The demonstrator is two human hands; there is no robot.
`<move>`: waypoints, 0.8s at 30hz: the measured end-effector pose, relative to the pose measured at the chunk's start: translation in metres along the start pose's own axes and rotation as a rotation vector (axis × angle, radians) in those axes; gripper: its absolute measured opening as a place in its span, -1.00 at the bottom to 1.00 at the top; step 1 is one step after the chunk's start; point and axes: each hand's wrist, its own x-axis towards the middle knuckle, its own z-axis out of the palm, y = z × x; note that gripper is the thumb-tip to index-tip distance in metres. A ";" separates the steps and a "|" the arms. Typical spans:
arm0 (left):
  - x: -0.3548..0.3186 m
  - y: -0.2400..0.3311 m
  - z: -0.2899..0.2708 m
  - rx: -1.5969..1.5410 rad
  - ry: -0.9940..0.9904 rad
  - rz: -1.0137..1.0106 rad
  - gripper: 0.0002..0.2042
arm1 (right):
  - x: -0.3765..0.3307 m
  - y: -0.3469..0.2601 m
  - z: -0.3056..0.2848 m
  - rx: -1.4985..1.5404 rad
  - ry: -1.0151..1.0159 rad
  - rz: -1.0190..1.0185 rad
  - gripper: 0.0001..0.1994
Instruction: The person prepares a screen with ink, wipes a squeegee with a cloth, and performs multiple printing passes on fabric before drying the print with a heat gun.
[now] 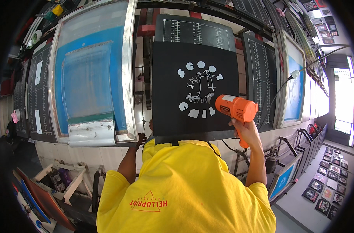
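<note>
In my right hand (247, 132) is an orange heat gun (239, 109), gripped by its handle. Its nozzle points left at the lower right part of a white print (200, 87). That print, a ring of block letters around a line drawing, lies on black fabric (167, 105) spread over a flat printing board (196, 31). Down by the board's near left corner hangs my left hand (140, 139), in shadow. Its fingers look apart, and nothing shows in them.
A large framed blue screen (122, 77) stands left, with a metal-and-green squeegee (92, 130) at its near end. More printing boards (259, 77) and a smaller blue screen (295, 91) are at right. A cable (278, 95) runs down between them. A wooden frame (60, 176) sits lower left.
</note>
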 end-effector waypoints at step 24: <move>-0.033 0.007 0.016 -0.075 -0.048 0.047 -0.60 | 0.000 -0.027 0.049 -0.059 -0.135 -0.071 -0.70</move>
